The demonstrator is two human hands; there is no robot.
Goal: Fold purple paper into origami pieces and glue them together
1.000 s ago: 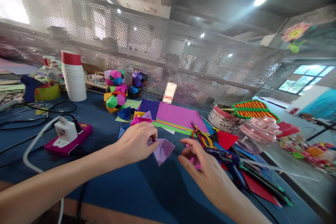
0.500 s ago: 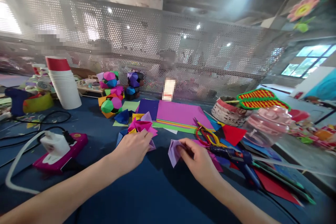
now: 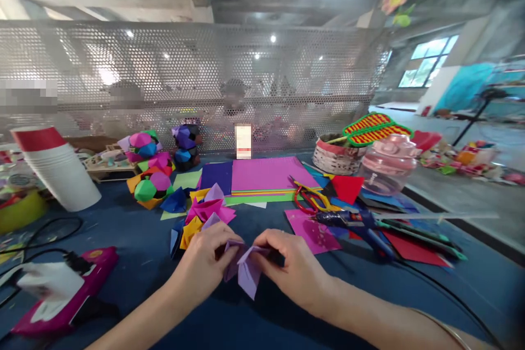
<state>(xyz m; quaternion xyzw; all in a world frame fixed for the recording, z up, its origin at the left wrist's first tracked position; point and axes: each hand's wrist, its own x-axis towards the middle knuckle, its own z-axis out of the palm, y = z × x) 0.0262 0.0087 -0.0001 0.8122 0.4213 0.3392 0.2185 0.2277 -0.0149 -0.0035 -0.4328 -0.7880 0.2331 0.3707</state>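
Observation:
My left hand (image 3: 208,251) pinches a folded lilac paper piece (image 3: 231,267) between thumb and fingers. My right hand (image 3: 293,268) is closed on another folded lilac paper piece (image 3: 250,275), with its fingertips tucked behind the folds. The two pieces meet or overlap just above the table; whether they are joined I cannot tell. Just beyond my left hand lies a cluster of folded paper pieces in magenta (image 3: 208,206), yellow (image 3: 191,231) and blue (image 3: 176,200).
Scissors (image 3: 314,200), a glue gun (image 3: 356,223) and a magenta sheet (image 3: 314,229) lie to the right. Stacked coloured paper (image 3: 266,172) sits at the back. Paper cups (image 3: 61,175) and a power strip (image 3: 96,268) stand left. A pink bottle (image 3: 388,167) is at back right.
My left hand has come away from the paper cluster with a lilac piece. My right hand has moved left with its piece, and both hands are now together. The view has turned slightly right.

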